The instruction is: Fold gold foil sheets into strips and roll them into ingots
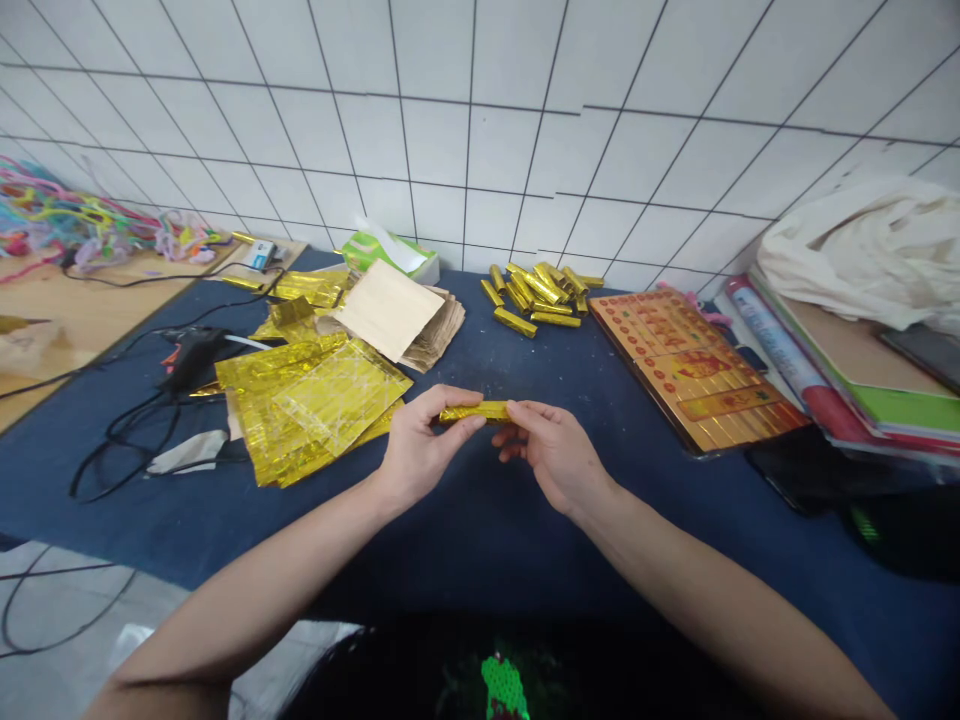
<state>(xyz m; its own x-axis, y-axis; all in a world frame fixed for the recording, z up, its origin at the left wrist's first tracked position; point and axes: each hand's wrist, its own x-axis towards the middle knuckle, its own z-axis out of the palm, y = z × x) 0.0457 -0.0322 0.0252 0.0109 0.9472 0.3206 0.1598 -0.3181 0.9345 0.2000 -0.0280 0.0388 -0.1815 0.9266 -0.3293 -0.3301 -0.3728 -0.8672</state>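
A small roll of gold foil paper (493, 410) lies level between my two hands, above the dark blue table (480, 560). My left hand (424, 440) pinches its left end with thumb and forefinger. At the other end, my right hand (559, 450) grips it between thumb and fingertips, with the lower fingers curled beneath. Flat gold foil sheets (300, 410) are spread to the left of my left hand. Behind them sits a stack of tan paper squares (394, 310). Several finished-looking gold rolls (540, 290) lie heaped near the wall.
A black hot glue gun (196, 355) with its cable lies at left. A green tissue pack (390, 258) stands by the tiled wall. On the right are a shiny orange printed packet (697, 370), folders and a white cloth bag (862, 250). Colourful pipe cleaners (97, 225) lie far left.
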